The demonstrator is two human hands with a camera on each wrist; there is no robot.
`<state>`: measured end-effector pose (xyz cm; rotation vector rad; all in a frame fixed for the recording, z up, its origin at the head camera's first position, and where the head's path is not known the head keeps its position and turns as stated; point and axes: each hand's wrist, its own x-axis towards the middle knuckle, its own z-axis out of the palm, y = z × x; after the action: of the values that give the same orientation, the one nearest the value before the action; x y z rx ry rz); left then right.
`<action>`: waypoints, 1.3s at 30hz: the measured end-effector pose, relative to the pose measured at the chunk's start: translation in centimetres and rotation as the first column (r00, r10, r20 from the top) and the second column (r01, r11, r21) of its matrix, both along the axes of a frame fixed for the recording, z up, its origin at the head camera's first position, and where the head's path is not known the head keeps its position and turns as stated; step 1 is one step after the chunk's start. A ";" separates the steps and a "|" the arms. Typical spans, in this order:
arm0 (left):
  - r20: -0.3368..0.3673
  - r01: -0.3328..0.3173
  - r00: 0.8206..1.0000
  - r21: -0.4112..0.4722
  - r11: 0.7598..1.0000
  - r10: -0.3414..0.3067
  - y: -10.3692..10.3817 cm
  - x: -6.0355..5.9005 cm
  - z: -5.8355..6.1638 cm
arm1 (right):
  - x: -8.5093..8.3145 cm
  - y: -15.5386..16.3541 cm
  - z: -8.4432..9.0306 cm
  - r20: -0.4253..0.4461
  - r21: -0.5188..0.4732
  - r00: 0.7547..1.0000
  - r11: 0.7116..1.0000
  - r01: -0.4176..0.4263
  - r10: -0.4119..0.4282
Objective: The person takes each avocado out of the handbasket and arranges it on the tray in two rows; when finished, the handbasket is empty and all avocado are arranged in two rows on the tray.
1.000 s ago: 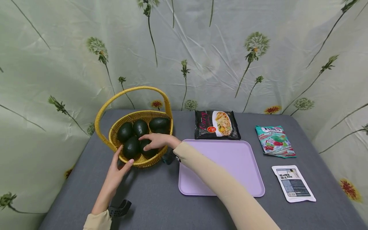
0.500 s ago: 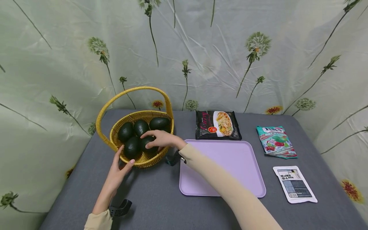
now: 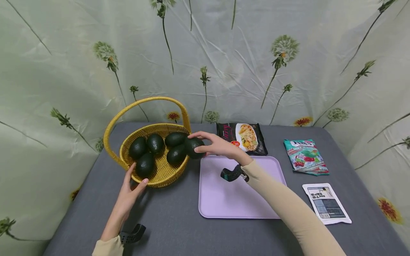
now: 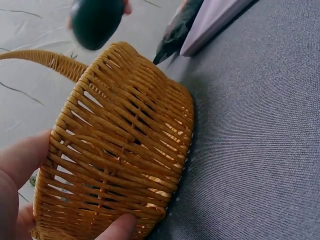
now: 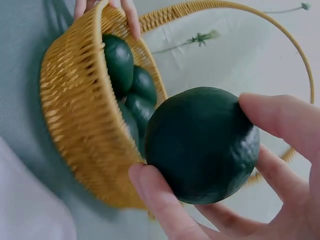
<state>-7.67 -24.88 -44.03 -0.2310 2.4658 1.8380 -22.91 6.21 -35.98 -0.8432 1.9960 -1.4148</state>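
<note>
My right hand (image 3: pixel 221 146) grips a dark green avocado (image 3: pixel 194 147), thumb underneath and fingers curled over the top and far side, holding it in the air just past the right rim of the yellow woven basket (image 3: pixel 161 177). In the right wrist view the avocado (image 5: pixel 202 144) fills my palm, held mostly by the fingertips (image 5: pixel 280 117). My left hand (image 3: pixel 129 193) rests against the basket's near wall, thumb and fingers spread open and pressing on the weave (image 4: pixel 120 165) to steady it. Five more avocados (image 3: pixel 155 143) lie inside the basket. To the right, a lilac tray (image 3: pixel 256 209) sits flat on the grey table (image 3: pixel 173 227), just beside the basket.

The risk, as I judge it: the fruit is round and smooth, and a fingertip hold could let it slip and roll off across the table. The arched handle (image 3: pixel 144 103) rises close by; knocking it with my wrist could tip the basket, since my left hand only leans on it.

Beyond the tray lie a black noodle packet (image 3: pixel 241 137), a teal snack bag (image 3: pixel 304 156) and a white pouch (image 3: pixel 326 203).
</note>
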 end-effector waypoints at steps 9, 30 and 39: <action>0.020 -0.011 1.000 0.015 1.000 0.011 -0.2 0.1 0.0 | 1.3 4.5 -3.6 0.047 0.029 0.995 0.996 0.084 -0.086; 0.024 0.019 1.000 -0.016 1.000 -0.018 -0.1 0.1 0.2 | 3.3 5.0 -7.7 -0.061 0.096 0.987 0.983 0.157 -0.152; 0.023 0.017 1.000 -0.016 1.000 -0.017 0.0 -0.1 0.2 | 3.5 5.3 -7.4 -0.048 0.135 0.989 0.980 0.146 -0.141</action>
<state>-7.74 -24.90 -43.87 -0.2302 2.4604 1.7997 -19.40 11.55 -43.42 -0.6815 2.1942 -1.3273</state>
